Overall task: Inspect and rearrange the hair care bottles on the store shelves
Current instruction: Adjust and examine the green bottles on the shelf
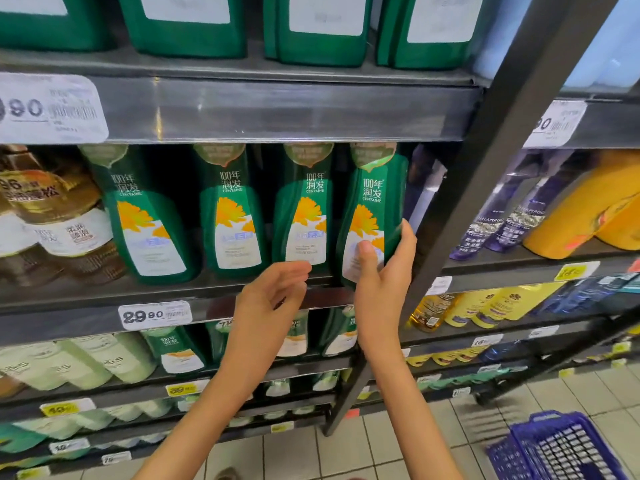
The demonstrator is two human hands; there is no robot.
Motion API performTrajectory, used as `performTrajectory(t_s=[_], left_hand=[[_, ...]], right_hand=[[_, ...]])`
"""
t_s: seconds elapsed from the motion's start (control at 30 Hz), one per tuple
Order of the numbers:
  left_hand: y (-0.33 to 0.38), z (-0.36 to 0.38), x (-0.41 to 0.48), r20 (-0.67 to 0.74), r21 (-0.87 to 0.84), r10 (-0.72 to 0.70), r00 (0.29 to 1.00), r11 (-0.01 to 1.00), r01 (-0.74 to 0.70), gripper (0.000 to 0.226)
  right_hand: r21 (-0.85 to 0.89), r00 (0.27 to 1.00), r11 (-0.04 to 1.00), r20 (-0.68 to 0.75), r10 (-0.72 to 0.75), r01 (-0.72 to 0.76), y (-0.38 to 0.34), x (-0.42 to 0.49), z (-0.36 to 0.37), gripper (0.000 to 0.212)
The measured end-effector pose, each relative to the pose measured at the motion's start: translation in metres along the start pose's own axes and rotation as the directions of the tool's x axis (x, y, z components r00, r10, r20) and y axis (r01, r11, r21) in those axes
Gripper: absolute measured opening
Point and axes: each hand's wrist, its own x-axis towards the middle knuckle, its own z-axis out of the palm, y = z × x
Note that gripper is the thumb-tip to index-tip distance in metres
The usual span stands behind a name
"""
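Observation:
Several green shampoo bottles with a yellow flower label stand in a row on the middle shelf [104, 296]. My right hand [384, 271] grips the rightmost green bottle [375, 202] low down, thumb on its front label and fingers round its right side; the bottle leans slightly. My left hand [273, 292] hovers with relaxed fingers just below the neighbouring green bottle [304, 209], fingertips near its base, holding nothing. Two more green bottles [232, 209] [145, 216] stand further left.
Brown bottles [52, 209] sit at the left of the same shelf; purple shampoo bottles [512, 220] and a yellow bottle [588, 209] are in the bay to the right. A dark upright post [485, 168] divides the bays. Large green jugs [311, 29] stand above. A blue basket [561, 448] rests on the tiled floor.

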Motion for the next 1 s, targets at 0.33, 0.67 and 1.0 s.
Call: performTrajectory(t_s=[0.33,0.67,1.0], left_hand=[[0.012,-0.002,0.004,-0.154,0.214,0.248,0.956,0.953,-0.213,0.036],[0.014,0.015,0.011,-0.262,0.320,0.304,0.916,0.923,-0.215,0.053],[0.005,0.020,0.010,-0.263,0.305,0.188,0.946,0.947,-0.104,0.056]], right_hand=[[0.084,0.997,0.995,0.054,-0.051,0.047,0.011,0.013,0.001,0.044],[0.262,0.994,0.965,0.101,-0.042,0.015,0.027,0.031,0.003,0.042],[0.208,0.998,0.977,0.020,-0.063,0.058,0.030,0.046,0.014,0.031]])
